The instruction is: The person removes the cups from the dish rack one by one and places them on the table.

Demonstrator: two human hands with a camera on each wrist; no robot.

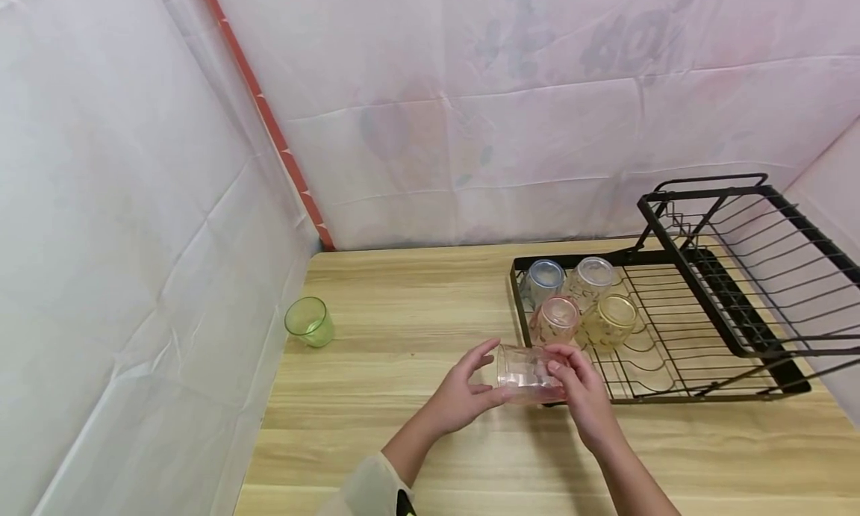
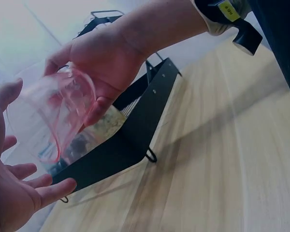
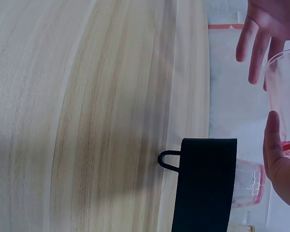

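My right hand [image 1: 581, 393] holds a clear pink-tinted drinking glass [image 1: 526, 375] by its base, the glass lying sideways in the air by the front left corner of the rack. My left hand [image 1: 463, 393] is at the mouth end of the glass, fingers spread around the rim. In the left wrist view, the left hand's fingers [image 2: 54, 192] are extended, with the tilted glass [image 2: 55, 108] between both hands. The right wrist view catches the glass [image 3: 285, 99] at its right edge, the right thumb along its side.
A black two-tier dish rack [image 1: 672, 396] stands on the right of the wooden table [image 1: 403, 299]. Upside down at its left end are a blue glass [image 1: 546, 275], a clear one [image 1: 595, 272], a pink one [image 1: 559, 313] and a yellow one [image 1: 617, 312]. A green glass [image 1: 310, 322] stands upright far left.
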